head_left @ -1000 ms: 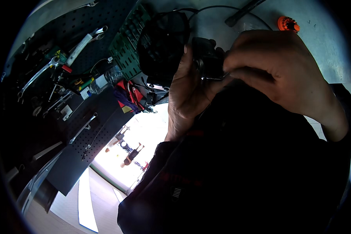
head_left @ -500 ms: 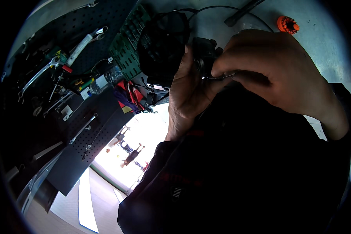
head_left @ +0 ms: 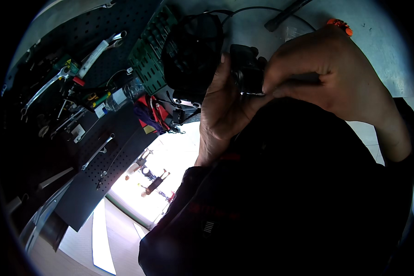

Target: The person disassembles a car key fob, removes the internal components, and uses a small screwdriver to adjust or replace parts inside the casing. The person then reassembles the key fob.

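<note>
My left hand point(head_left: 221, 106), thumb pointing up, is wrapped round a dark, knobby part point(head_left: 249, 64) whose kind is too dim to tell. Along the lower edge of that part runs a thin shiny metal rod point(head_left: 251, 94). My right hand point(head_left: 329, 76) pinches the rod's right end between thumb and fingers; the gripped end is hidden. Just beyond my left thumb stands a large black rounded object point(head_left: 193, 50), in deep shadow.
A green slotted rack point(head_left: 147, 69) stands beyond the left hand. Wrenches point(head_left: 46, 89) and other tools fill a dark perforated panel at left. An orange toothed piece point(head_left: 340, 25) and a black bar point(head_left: 287, 14) lie on the grey surface. People appear in the bright opening.
My right fingertips have shifted slightly right and down, and the rod lies more level. The right hand now covers part of the orange piece, while more of the dark part shows.
</note>
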### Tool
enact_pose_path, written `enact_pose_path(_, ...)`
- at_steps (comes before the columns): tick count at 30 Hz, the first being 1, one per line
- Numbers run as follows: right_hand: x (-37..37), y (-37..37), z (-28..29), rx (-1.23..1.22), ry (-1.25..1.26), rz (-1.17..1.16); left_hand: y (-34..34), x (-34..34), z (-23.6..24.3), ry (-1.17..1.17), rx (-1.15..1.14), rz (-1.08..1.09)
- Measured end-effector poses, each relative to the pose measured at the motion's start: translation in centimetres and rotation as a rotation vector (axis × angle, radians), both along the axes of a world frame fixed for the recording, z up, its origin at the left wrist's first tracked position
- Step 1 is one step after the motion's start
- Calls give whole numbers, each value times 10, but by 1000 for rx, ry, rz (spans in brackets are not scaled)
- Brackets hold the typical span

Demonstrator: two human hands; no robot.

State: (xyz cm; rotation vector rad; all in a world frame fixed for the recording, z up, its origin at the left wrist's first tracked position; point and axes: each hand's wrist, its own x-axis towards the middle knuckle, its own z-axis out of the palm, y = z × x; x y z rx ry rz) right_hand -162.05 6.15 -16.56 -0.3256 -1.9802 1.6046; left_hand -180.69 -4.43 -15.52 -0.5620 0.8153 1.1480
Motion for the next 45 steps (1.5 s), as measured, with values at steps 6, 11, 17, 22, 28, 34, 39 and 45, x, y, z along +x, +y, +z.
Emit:
enact_pose_path(6,-1,-1,-1,6,59,-23,1,-4,1,40,71,-48)
enact_pose_path(11,-4,-3,15,28,-29,-42,-1,-5,-2,13,85,-31)
enact_pose_path(17,-3,-3,15,132,-54,-80,1,-1,3,31,91,-31)
enact_pose_path(22,-5,-2,2,171,37,-66,1,-4,0,63,121,-77)
enact_pose_path(28,0,0,2,101,9,-15,1,-2,0,-32,137,-23)
enact_pose_path(34,0,-3,-3,9,-15,3,1,-3,-2,-11,73,-17)
enact_pose_path(39,2,0,2,68,-50,13,-1,-2,-4,-34,157,-3)
enact_pose_path(45,-1,-9,-1,212,-87,-184,0,1,-4,-51,200,6)
